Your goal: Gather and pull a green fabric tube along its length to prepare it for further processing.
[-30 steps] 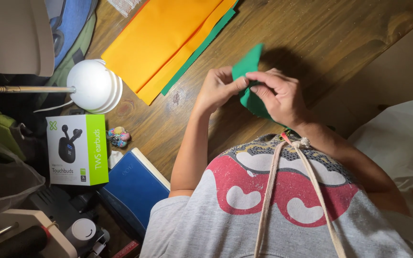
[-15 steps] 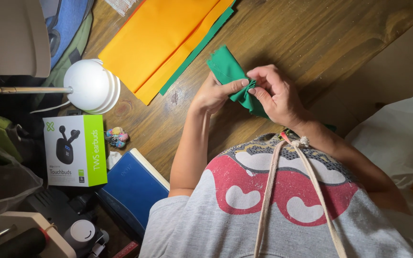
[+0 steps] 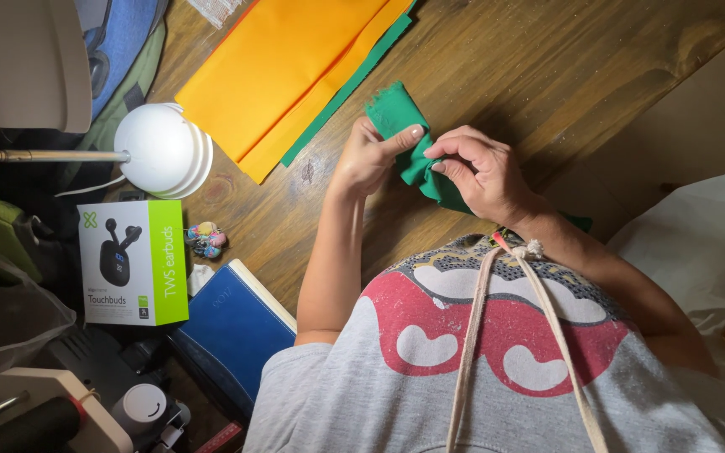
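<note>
both hands pinching a green piece of felt over the wooden table

from my feed i see the left hand (image 3: 368, 157) curled around the near-left edge of the green felt piece (image 3: 396, 113), thumb pressed flat across it and fingers tucked underneath, so it is closed on the fabric. the right hand (image 3: 482, 172) meets it from the other side: its fingertips (image 3: 438, 153) are pinched together on a bunched fold of the same felt, knuckles raised, closed to a tight pinch. the two hands are almost touching at the thumb tips.

the green felt piece is held just above the wooden table (image 3: 547, 59), roughly at the middle of the view. its free upper corner sticks up past the left thumb with a ragged edge, and a darker tail of it runs down under the right hand toward the wrist.

up-left of the hands, flat on the table, lies a stack of orange sheets (image 3: 287, 67) with a green sheet (image 3: 354, 80) peeking out along its right edge. the stack is near the hands but not touching them. left of that is a white lamp head (image 3: 161, 151) on a metal arm. lower left i see a white and lime-green earbud box (image 3: 132, 262), a small cluster of pastel beads (image 3: 205, 239) just beside it, and a blue notebook (image 3: 232, 331) near the left elbow.
</note>
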